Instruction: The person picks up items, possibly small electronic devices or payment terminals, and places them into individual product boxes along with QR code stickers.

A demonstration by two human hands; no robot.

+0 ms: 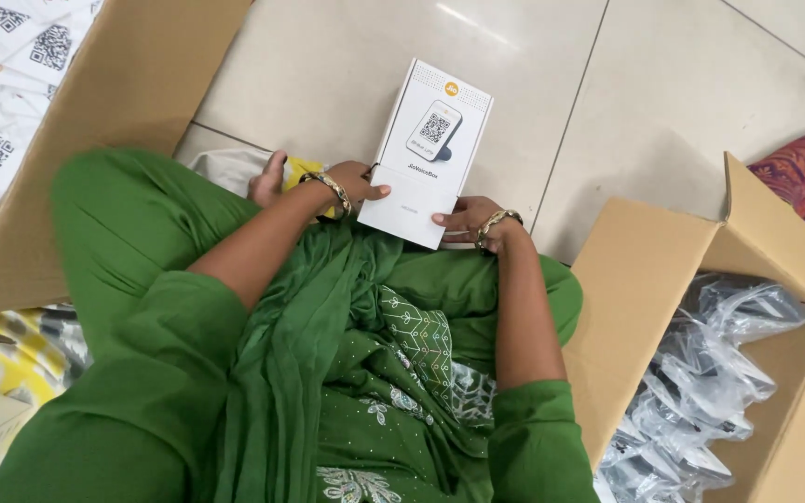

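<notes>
above green lap, white printed carton [429, 154] upright, left hand [354, 182] and right hand [468, 216] grip closed on it

Flat white carton [429, 154] with printed device picture, face up, tilted, above the lap.

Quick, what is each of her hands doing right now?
Left hand: closed on the left edge of the white product box.
Right hand: gripping the same box at its lower right corner.

White box [429, 154], green embroidered clothing [347, 373]
</notes>
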